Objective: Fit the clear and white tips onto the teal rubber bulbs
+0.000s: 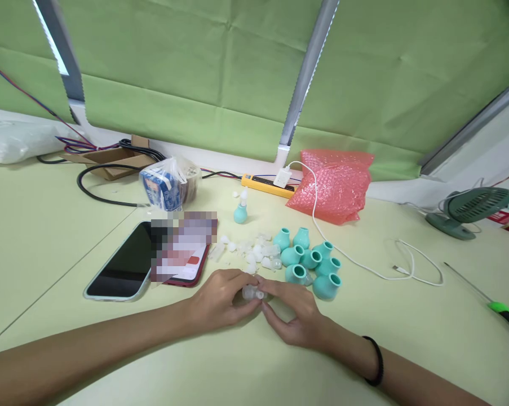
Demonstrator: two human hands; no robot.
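Both hands, left hand point(220, 299) and right hand point(294, 316), pinch a clear tip point(253, 292) at lower centre; it may slip into the bulbs point(309, 262).

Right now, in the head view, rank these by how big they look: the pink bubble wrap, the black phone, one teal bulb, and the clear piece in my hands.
1. pink bubble wrap and black phone: similar, unsure
2. teal bulb
3. clear piece, held between left hand and right hand

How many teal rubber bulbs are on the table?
8: seven open-mouthed teal bulbs clustered right of the hands, one capped bulb standing apart behind the clear parts. More may hide within the cluster.
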